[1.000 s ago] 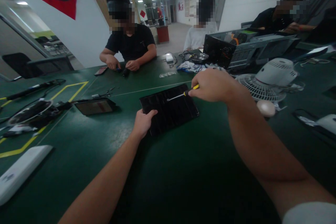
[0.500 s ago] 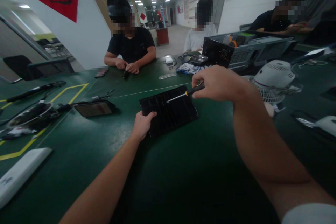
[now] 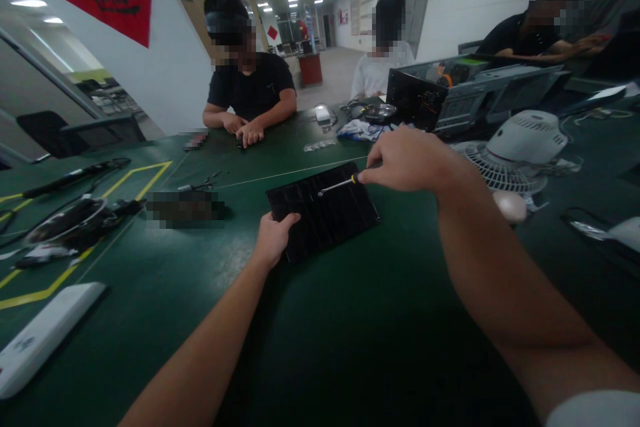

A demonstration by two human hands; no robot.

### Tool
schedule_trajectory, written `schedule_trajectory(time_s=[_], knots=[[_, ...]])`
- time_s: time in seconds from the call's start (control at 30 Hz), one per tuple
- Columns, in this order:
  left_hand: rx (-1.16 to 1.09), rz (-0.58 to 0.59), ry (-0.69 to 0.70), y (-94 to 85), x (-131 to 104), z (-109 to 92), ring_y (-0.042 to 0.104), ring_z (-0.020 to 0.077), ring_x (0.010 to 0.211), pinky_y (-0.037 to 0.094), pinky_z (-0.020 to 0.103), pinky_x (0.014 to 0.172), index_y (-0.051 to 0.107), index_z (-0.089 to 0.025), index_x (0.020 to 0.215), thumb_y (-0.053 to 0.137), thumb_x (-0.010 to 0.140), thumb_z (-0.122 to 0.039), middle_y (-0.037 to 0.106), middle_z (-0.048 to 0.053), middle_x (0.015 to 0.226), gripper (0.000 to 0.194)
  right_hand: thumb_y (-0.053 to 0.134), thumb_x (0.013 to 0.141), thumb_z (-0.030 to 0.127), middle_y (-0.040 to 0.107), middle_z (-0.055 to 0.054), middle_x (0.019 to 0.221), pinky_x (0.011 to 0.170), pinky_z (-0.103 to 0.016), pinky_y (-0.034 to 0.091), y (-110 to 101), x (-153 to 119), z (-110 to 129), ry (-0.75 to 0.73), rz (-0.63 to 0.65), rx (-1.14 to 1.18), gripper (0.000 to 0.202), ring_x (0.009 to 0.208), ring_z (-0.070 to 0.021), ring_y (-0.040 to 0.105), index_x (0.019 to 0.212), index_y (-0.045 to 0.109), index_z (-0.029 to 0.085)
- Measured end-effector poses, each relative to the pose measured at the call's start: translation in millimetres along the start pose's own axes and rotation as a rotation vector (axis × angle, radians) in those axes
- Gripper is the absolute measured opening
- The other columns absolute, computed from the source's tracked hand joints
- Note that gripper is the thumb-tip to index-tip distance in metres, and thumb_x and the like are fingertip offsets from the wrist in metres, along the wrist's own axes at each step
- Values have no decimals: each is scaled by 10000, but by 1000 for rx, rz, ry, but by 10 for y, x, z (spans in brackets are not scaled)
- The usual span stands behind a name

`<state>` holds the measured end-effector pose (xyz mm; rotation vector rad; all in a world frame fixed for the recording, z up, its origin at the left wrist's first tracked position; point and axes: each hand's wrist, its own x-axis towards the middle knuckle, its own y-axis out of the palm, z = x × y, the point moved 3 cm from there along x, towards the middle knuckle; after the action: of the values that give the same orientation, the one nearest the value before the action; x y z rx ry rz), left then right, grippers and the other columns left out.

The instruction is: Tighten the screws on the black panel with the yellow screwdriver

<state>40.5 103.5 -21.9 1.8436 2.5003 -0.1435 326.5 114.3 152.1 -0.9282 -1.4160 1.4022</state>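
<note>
A flat black rectangular panel (image 3: 337, 217), its exact kind unclear, lies slightly turned on the green table in front of me. My left hand (image 3: 277, 235) grips its left edge, thumb on top and the other fingers hidden beneath or behind. My right hand (image 3: 407, 159) is closed around the dark handle of a screwdriver (image 3: 340, 184) with a yellow ring and a thin metal shaft. The shaft points left and down over the panel's upper middle. Its tip is at or just above the surface; I cannot tell whether they touch.
A white fan (image 3: 525, 143) and an open computer case (image 3: 465, 97) stand to the right. At the left lie a long white device (image 3: 50, 333) and cables with black gear (image 3: 70, 220). Across the table a person (image 3: 253, 90) handles a small dark object; two more people sit farther right.
My right hand has shifted slightly left and turned around the screwdriver's handle. The tip stays at nearly the same spot, and my left hand keeps hold of the panel.
</note>
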Motion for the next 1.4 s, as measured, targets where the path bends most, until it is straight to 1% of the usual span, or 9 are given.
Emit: schedule_trajectory(time_s=[0.1,0.3,0.67,0.8,1.0,1.13,1.23,1.33,1.4], knots=[[7,-8,0,-10,8,10,733,260,771,599,380,745,738,-155,878,915,549,-383,770,80,856,438,633,942,576,843,-170,1106,829,-467,570,15,17,7,-14,53,-20,473,1054,-378,760,1092,903,218],[7,13,9,-16,15,15,738,257,749,602,368,712,737,-152,878,907,580,-375,775,82,841,409,628,942,567,837,-173,1165,838,-468,569,20,40,37,-13,61,-8,473,1085,-383,753,1118,899,221],[-5,-6,-10,13,-9,-7,735,262,746,612,385,729,726,-163,855,903,543,-369,764,75,830,414,625,934,575,842,-161,1056,805,-432,553,66,82,9,-5,56,-25,480,1012,-346,756,1097,897,215],[-9,4,-10,5,-1,8,739,263,746,616,389,725,730,-162,863,900,562,-354,766,80,837,395,579,965,562,832,-177,1043,792,-441,544,73,83,25,-16,99,-26,500,1005,-359,754,1075,891,187],[-8,8,8,2,8,11,751,264,752,615,378,718,736,-156,864,905,573,-355,775,78,831,391,521,997,545,823,-220,1075,870,-473,552,99,72,49,-33,152,-44,558,1040,-371,752,1123,869,127],[6,8,13,-7,21,24,753,266,749,614,372,706,735,-158,856,907,588,-364,777,79,827,380,492,1018,502,821,-195,1059,858,-461,543,145,75,76,-63,192,-10,519,1010,-348,753,1132,861,155],[10,8,14,-18,37,44,755,262,745,611,359,687,740,-160,868,898,603,-354,782,84,837,364,613,959,522,816,-165,1066,827,-436,533,170,87,70,-60,179,4,452,993,-333,747,1155,842,186],[-1,5,11,-25,51,57,755,257,739,613,356,681,740,-157,883,903,594,-354,786,81,844,386,749,856,418,809,-146,1157,819,-407,524,144,80,43,-82,136,-6,426,1047,-330,738,1221,810,205],[2,-2,11,-27,56,58,751,255,733,613,359,682,738,-151,877,910,577,-365,784,75,834,407,748,852,370,809,-137,1167,828,-399,519,96,58,18,-110,111,-3,400,1062,-325,736,1213,810,210]])
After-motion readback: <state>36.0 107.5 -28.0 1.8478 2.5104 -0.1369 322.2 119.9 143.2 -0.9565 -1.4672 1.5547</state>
